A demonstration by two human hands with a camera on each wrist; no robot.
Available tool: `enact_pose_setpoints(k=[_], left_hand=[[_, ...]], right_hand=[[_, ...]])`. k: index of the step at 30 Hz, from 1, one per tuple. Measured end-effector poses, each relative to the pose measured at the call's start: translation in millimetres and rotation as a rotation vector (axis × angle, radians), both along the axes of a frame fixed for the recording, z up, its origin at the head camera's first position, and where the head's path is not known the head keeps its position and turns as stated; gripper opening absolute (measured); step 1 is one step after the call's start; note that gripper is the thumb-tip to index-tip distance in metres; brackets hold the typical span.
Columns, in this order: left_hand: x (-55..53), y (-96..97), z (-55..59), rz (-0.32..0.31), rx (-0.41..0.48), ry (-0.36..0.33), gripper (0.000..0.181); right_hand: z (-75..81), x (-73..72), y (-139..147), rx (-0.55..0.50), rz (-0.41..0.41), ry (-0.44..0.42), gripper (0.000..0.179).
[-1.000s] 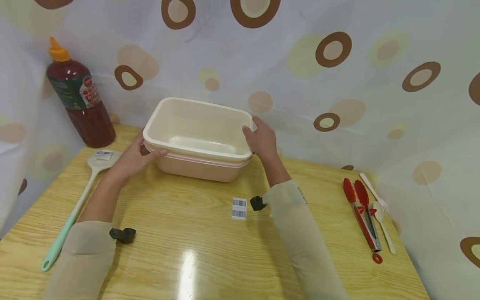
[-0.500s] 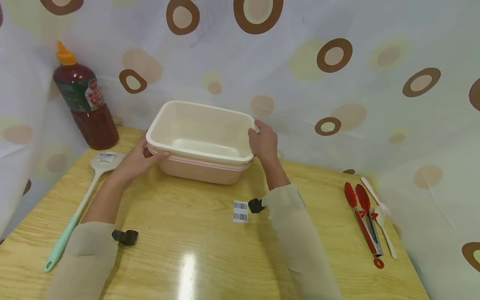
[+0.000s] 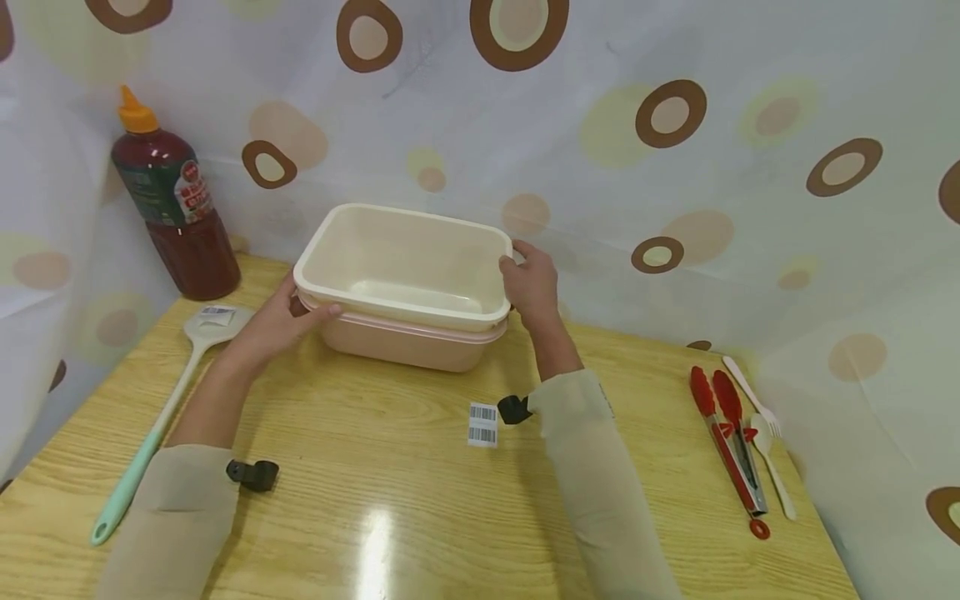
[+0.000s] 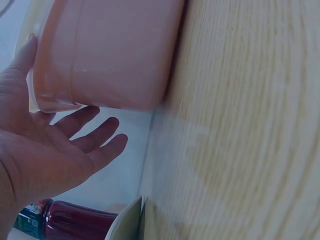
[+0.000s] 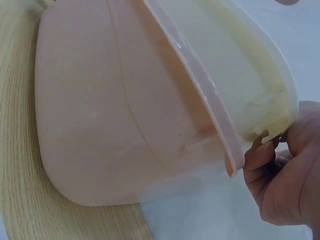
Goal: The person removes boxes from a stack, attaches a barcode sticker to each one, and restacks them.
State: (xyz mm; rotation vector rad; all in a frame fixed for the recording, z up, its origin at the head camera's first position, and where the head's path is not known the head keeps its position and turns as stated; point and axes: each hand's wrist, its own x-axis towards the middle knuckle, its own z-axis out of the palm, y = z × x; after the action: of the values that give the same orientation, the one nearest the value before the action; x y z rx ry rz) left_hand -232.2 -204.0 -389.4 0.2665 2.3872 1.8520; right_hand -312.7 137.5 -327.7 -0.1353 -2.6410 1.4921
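A cream plastic tub (image 3: 420,250) sits nested in a pink tub (image 3: 405,343) against the back of the table. My right hand (image 3: 531,282) grips the cream tub's right end, thumb over the rim and fingers curled below it. In the right wrist view, a gap shows between the cream rim and the pink rim (image 5: 200,75) at this end. My left hand (image 3: 279,323) touches the stack's left front corner, thumb laid along the rims. Seen from the left wrist, its fingers (image 4: 102,135) are spread and fairly straight beside the pink tub's end.
At the left lies a long-handled turner (image 3: 165,408) near a red sauce bottle (image 3: 180,225). Red-tipped tongs (image 3: 731,450), a fork (image 3: 750,392) and a spoon (image 3: 772,467) lie at the right. A barcode label (image 3: 483,425) lies mid-table. A patterned sheet (image 3: 570,167) hangs behind.
The head view has shifted slightly. My right thumb has drawn back from over the cream tub's inside towards its rim. My left hand stays at the corner.
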Motion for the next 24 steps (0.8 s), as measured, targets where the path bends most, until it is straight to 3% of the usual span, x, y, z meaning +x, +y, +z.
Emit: enact_pose_setpoints(k=[9,17,24], left_hand=[[2.0,2.1,2.2,0.034,-0.037,-0.051,0.095],[0.8,4.1,1.6,0.033,-0.038,-0.079,0.099],[0.2,3.8,4.2,0.020,-0.020,-0.108,0.105]], right_hand=[[5.5,-1.8,2.6,-0.165,0.024,0.049,0.045],[17.7,-1.5,-1.8,-0.589,0.025,0.075,0.040],[28.9,0.0,-1.7,-0.809,0.041,0.146,0.039]])
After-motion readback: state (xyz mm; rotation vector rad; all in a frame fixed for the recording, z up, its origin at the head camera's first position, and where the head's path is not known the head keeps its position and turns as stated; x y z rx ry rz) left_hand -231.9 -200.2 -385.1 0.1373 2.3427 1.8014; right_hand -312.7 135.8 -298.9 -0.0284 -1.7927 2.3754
